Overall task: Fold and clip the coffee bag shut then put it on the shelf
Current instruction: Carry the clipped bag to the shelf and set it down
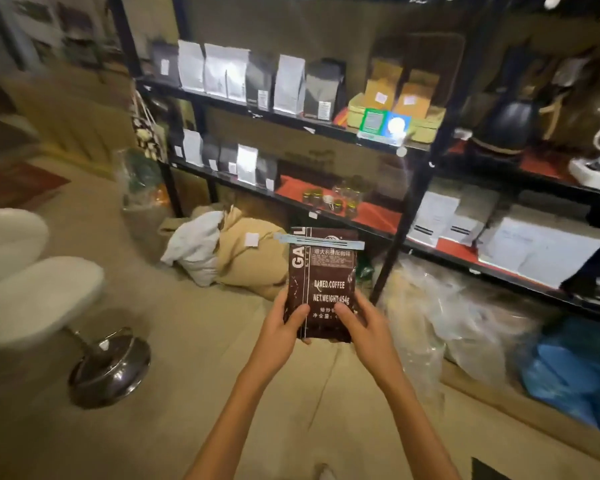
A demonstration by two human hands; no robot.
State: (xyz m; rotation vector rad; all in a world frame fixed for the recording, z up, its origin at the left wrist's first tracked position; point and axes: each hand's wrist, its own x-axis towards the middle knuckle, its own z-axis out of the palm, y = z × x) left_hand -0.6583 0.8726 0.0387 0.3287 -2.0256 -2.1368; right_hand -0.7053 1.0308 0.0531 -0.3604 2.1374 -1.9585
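A dark brown coffee bag (326, 271) with white lettering is held upright in front of me. A pale blue clip (321, 241) runs across its folded top. My left hand (284, 325) grips the bag's lower left edge, thumb on the front. My right hand (364, 323) holds the lower right edge the same way. Behind the bag stands a black metal shelf unit (404, 216) with several tiers; the bag is level with its lowest tier and a little in front of it.
Rows of silver, black and orange bags (288, 84) fill the upper tiers; small jars (340, 199) sit on a red-lined tier. A burlap sack (243, 251) and plastic bags (465, 317) lie on the floor. A white swivel stool (49, 299) stands at the left.
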